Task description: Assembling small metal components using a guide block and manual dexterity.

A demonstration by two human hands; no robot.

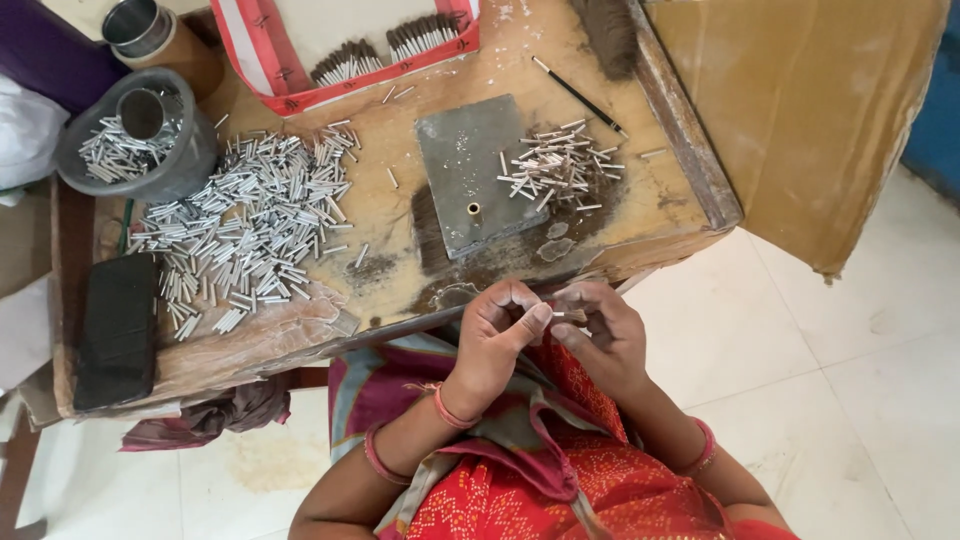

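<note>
My left hand (497,335) and my right hand (600,330) meet just below the front edge of a worn wooden table (400,215). Together their fingertips pinch one small silver metal tube (556,315). Above the hands lies a grey metal plate (470,165) with a small brass socket (474,210) near its front edge. A small heap of silver tubes (560,165) rests at the plate's right side. A much larger heap of tubes (250,220) spreads over the table's left half.
A grey bowl (75,175) with tubes and a metal cup stands at the far left, a black block (118,330) below it. A red-rimmed tray (300,97) with dark sticks sits at the back. A thin black stick (580,97) lies back right. Brown cardboard (810,120) leans at right.
</note>
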